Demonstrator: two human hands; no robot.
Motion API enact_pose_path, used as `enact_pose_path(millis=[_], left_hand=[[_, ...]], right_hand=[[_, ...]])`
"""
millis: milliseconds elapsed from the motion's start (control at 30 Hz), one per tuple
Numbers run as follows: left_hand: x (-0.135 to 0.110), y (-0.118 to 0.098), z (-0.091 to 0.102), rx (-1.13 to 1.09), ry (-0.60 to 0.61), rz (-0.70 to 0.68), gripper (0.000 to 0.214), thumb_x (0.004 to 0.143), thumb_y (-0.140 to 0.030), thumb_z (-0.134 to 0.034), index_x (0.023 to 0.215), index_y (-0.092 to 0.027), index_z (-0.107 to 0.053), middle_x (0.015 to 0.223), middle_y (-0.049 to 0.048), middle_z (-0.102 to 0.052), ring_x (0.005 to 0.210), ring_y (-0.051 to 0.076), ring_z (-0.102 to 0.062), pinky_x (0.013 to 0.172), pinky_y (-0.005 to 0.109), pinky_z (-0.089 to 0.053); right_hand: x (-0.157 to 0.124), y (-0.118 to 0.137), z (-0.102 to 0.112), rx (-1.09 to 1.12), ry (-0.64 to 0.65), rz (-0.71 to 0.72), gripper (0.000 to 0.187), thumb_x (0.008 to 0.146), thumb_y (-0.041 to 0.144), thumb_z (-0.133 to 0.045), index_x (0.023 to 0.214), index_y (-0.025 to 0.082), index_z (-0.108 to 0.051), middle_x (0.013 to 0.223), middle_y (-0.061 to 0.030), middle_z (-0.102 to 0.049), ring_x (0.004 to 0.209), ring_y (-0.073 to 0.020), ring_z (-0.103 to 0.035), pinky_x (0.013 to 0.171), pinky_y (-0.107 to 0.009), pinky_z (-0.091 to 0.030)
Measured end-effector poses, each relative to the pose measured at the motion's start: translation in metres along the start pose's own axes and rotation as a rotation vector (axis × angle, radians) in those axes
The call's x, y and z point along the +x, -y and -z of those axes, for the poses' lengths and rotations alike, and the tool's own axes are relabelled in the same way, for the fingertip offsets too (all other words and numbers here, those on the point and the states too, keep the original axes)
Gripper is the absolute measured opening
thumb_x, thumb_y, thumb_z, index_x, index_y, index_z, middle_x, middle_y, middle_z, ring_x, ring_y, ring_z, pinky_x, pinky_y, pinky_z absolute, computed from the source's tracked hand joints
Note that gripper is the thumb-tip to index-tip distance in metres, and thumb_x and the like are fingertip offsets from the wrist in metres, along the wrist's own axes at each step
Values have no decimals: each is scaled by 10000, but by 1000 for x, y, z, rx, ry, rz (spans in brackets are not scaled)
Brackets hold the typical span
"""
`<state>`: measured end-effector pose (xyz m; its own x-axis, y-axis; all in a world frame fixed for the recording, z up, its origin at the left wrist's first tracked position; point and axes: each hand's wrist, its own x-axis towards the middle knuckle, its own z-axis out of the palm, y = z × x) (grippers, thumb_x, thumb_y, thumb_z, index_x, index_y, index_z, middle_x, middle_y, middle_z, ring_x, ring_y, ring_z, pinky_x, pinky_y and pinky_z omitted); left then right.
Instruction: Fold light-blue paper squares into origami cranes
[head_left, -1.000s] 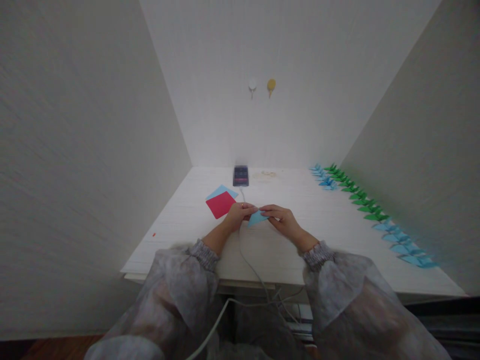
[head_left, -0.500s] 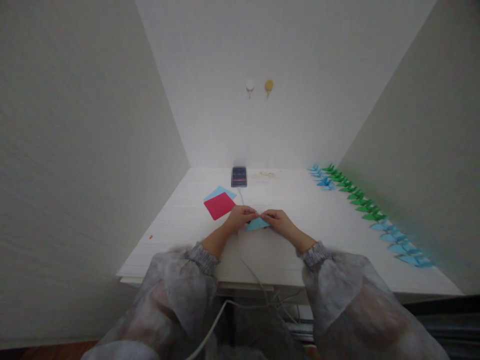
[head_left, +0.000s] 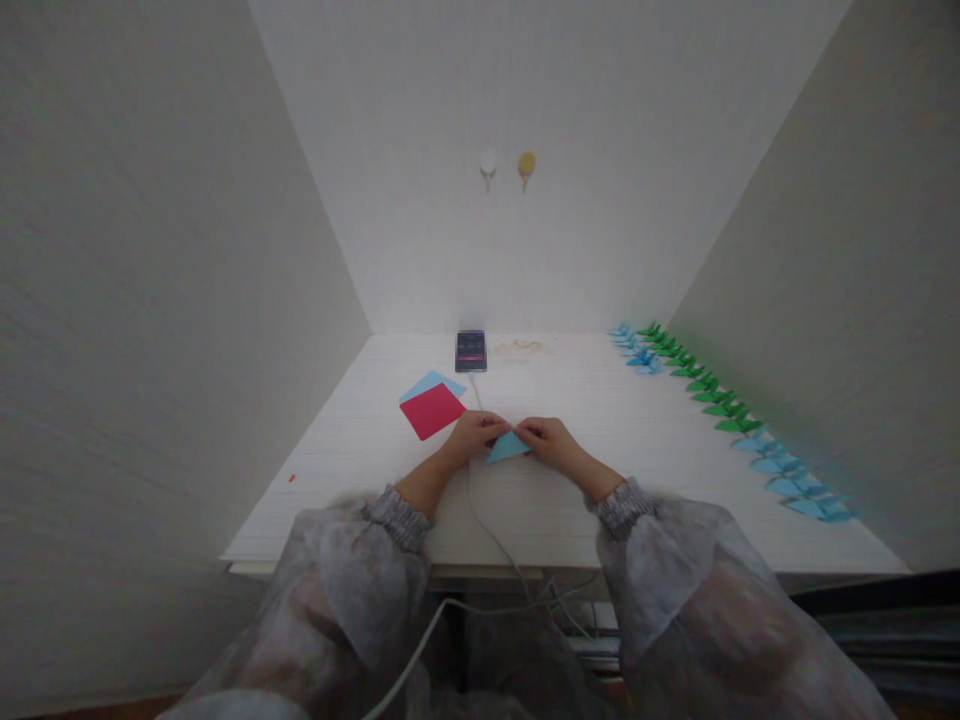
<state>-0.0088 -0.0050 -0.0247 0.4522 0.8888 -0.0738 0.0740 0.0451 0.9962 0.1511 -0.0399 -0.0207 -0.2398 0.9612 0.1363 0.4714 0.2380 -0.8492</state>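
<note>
Between my two hands is a light-blue piece of folded origami paper (head_left: 508, 448), roughly triangular, held just over the table. My left hand (head_left: 481, 431) pinches its upper left edge, fingers closed. My right hand (head_left: 544, 438) pinches it at the upper right, with the fingertips of both hands close together. Left of my left hand lies a red square sheet (head_left: 433, 411), partly covering a light-blue sheet (head_left: 435, 380).
A phone (head_left: 471, 352) with its screen lit lies at the back, joined to a white cable (head_left: 487, 525) that runs past my left hand and over the front edge. Rows of folded green cranes (head_left: 703, 383) and blue cranes (head_left: 795, 486) line the right side. An orange scrap (head_left: 292, 478) lies left.
The whole view has shifted slightly, so the scene sits a little further left. Both hands keep their pinch on the blue paper, which shows slightly more of its triangular face.
</note>
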Motion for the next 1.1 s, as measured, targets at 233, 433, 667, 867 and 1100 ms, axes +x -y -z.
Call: enact_pose_path(millis=[233, 433, 667, 867, 1100], left_hand=[[-2, -1, 1, -51, -25, -20, 283, 558, -366, -601, 668, -106, -583, 525, -6, -532, 449, 61, -448, 462, 197, -347], [-1, 1, 3, -69, 10, -50, 297, 570, -362, -597, 705, -99, -576, 582, 12, -553, 483, 68, -473, 506, 210, -371], [-1, 3, 3, 24, -12, -56, 322, 588, -403, -567, 719, -109, -576, 549, -6, -523, 436, 47, -416, 447, 184, -320], [0, 4, 3, 60, -9, -43, 325, 588, -412, -564, 711, -111, -575, 527, -11, -505, 415, 41, -374, 408, 174, -276], [-2, 1, 2, 82, -5, -24, 344, 582, -426, -559, 722, -112, -589, 506, -18, -499, 401, 41, -365, 397, 175, -257]], right_hand=[[0, -2, 2, 84, 27, -40, 271, 721, 370, -456, 668, 137, -583, 485, 10, -539, 432, -88, -485, 422, -192, -351], [-2, -1, 9, 377, 135, -121, 279, 680, 378, -512, 660, 112, -590, 494, 2, -556, 449, -87, -498, 449, -204, -365], [-3, -3, 10, 431, 125, -200, 269, 619, 367, -582, 643, 103, -628, 452, -8, -577, 414, -91, -499, 442, -213, -370], [-6, -4, 13, 428, 195, -206, 284, 635, 364, -568, 692, 93, -632, 542, -42, -623, 471, -113, -560, 458, -213, -406], [-6, -4, 14, 395, 216, -224, 302, 633, 371, -567, 688, 81, -631, 569, -62, -639, 490, -121, -578, 461, -211, -415]])
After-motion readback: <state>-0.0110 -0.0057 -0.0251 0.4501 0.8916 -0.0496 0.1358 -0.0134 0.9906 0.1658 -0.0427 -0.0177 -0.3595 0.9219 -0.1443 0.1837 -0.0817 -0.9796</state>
